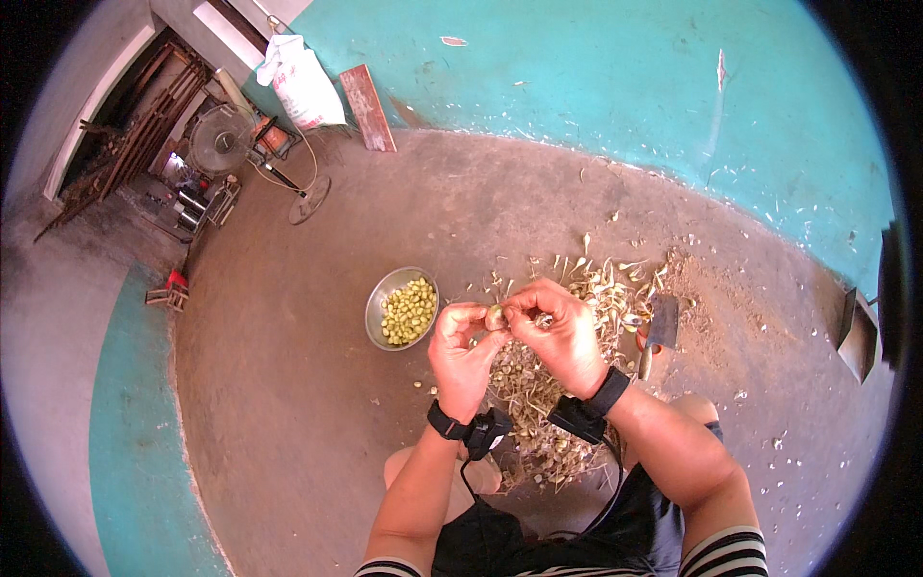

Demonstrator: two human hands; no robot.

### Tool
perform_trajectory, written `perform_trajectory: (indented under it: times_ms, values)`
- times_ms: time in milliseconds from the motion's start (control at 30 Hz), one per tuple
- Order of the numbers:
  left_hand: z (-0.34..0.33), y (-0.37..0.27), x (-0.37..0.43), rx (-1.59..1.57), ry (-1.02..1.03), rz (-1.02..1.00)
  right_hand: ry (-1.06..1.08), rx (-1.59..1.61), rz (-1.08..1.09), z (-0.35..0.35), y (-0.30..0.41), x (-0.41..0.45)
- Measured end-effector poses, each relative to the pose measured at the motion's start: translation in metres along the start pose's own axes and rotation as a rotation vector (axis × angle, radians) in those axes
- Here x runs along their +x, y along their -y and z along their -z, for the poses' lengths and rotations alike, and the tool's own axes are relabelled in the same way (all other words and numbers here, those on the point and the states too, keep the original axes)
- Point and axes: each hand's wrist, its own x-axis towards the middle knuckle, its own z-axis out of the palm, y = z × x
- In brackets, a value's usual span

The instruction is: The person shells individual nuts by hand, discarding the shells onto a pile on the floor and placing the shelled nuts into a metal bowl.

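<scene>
Both hands meet in front of me at a small pale bulb (pixel 495 317) that looks like garlic, with some green on it. My left hand (pixel 463 350) pinches it from the left between thumb and fingertips. From the right, the thumb and fingers of my right hand (pixel 554 328) press on it. A round metal bowl (pixel 373 326) left of my hands holds many yellow-green peeled cloves (pixel 408 311). Under and beyond my right hand spreads a heap of dry skins and stalks (pixel 533 411). Unpeeled bulbs with stems (pixel 609 288) lie at its far side, partly hidden by the hand.
A cleaver (pixel 662 322) lies at the heap's right edge, over something orange. Farther off are a standing fan (pixel 222 141), a white sack (pixel 306 86) bearing writing and a board (pixel 368 108) against the turquoise wall (pixel 577 72). A metal dustpan-like object (pixel 858 335) stands far right.
</scene>
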Motion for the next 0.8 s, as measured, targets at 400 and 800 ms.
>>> perform_trajectory:
  times_ms: [400, 800]
  values:
    - [0.003, 0.008, -0.002, -0.011, 0.013, 0.064, 0.02, -0.145, 0.152, 0.0, -0.003, 0.005]
    - [-0.003, 0.014, -0.001, 0.114, -0.007, -0.021, -0.019, -0.194, 0.112, -0.003, -0.013, 0.003]
